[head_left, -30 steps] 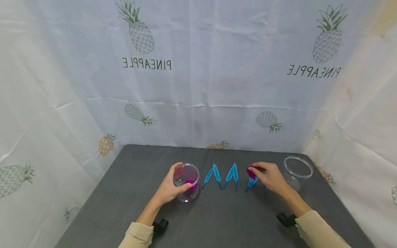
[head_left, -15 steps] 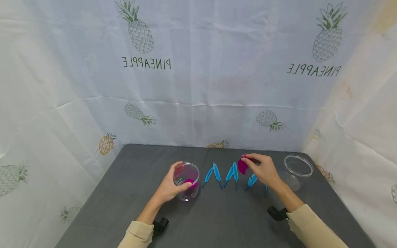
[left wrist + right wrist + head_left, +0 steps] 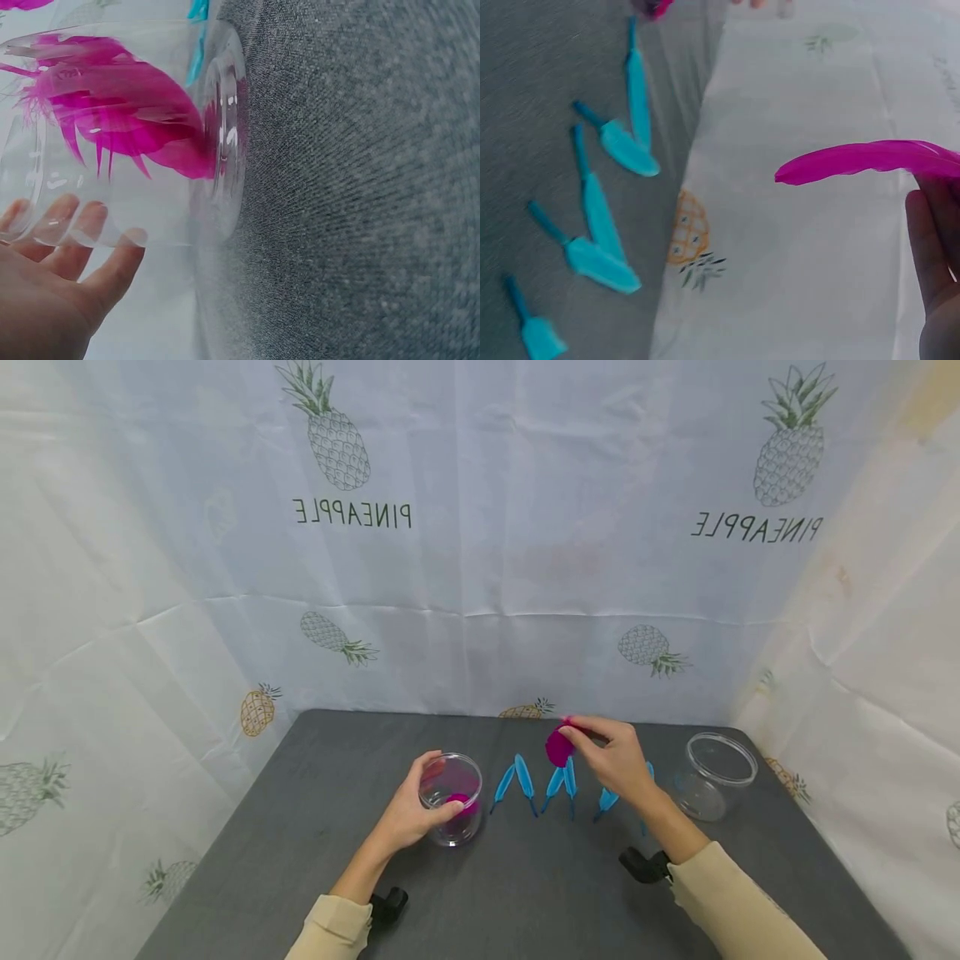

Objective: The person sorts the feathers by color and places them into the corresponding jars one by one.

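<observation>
Right hand at right edge, partly cut off. 1 magenta feather juts left from it, near level, tip free in front of white cloth; pinch spot out of sight. Grey table at left: 5 blue feathers, 4 of them in 2 pairs, broad ends together, quills spread; 5th cut by bottom edge. Orange pineapple print on cloth beside table. Magenta scrap at top edge, too cropped to identify.
</observation>
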`<state>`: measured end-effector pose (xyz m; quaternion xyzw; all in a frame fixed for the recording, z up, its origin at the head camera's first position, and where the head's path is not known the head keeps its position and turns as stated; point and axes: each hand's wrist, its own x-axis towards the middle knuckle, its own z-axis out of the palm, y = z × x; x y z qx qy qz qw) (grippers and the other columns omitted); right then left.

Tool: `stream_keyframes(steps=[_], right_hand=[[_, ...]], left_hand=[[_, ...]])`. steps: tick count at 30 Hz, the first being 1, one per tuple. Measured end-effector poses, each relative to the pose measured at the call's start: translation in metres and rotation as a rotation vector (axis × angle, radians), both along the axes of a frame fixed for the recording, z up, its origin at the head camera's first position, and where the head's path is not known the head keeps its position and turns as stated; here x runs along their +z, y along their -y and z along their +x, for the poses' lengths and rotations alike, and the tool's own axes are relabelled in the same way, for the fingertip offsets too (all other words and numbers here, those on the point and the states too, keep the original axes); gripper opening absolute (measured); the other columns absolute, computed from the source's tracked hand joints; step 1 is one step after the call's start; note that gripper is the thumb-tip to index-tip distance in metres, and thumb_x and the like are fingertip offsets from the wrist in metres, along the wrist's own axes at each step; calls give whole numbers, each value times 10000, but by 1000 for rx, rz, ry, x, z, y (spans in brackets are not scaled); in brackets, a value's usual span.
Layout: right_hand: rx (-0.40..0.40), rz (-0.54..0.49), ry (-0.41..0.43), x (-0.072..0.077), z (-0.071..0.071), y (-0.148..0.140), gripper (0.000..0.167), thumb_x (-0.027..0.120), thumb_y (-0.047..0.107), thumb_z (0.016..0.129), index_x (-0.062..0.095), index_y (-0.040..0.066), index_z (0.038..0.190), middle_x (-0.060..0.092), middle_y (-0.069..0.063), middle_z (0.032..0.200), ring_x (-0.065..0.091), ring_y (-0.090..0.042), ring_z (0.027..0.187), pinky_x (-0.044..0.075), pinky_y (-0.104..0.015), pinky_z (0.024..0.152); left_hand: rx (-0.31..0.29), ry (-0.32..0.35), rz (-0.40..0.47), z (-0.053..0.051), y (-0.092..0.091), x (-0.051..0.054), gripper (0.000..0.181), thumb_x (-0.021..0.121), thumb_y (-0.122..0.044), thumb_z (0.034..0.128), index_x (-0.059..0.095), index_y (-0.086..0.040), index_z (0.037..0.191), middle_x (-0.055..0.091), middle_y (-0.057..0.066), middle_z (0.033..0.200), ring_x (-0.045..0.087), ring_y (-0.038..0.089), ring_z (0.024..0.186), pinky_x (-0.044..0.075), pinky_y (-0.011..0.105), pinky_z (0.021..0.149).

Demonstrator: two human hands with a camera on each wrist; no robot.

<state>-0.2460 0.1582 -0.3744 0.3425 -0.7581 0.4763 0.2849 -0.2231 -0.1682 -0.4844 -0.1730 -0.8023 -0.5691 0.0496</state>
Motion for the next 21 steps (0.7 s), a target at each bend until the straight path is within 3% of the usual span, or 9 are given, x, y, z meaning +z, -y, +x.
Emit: stream_keyframes(steps=[2,9,14,21], right_hand=[[37,-7,-5,9,5,6,218,714,-204,810,725,-154,1022,731,-272,969,730,-243,833,562,-153,782],[117,-48,-20,-1,-15,14,301,704,-244,787,739,-115,1056,736,-252,1005,731,-149,890,567,-163,786],[159,-71,-17,7,-13,27,302,696,-207,829,738,-93,1105,739,-225,1064,720,-107,959,582,-222,825],[223,-93,-47,15,-11,45,282,689,-206,836,727,-117,1101,730,-254,1039,728,-159,945,587,-238,825]], left_hand=[[-2,2,2,0,0,0,865,846,-280,831,351,-113,1519,463,144,1504,421,337,1412,347,568,1155],[-5,7,-9,0,0,1,873,844,-305,835,341,-115,1523,458,133,1507,419,332,1413,352,558,1156],[-1,1,-5,-1,0,0,872,848,-292,832,348,-109,1522,468,138,1499,428,338,1406,354,569,1150],[7,-2,-8,-1,0,-1,874,853,-294,825,352,-113,1518,478,131,1490,434,336,1400,351,569,1153]])
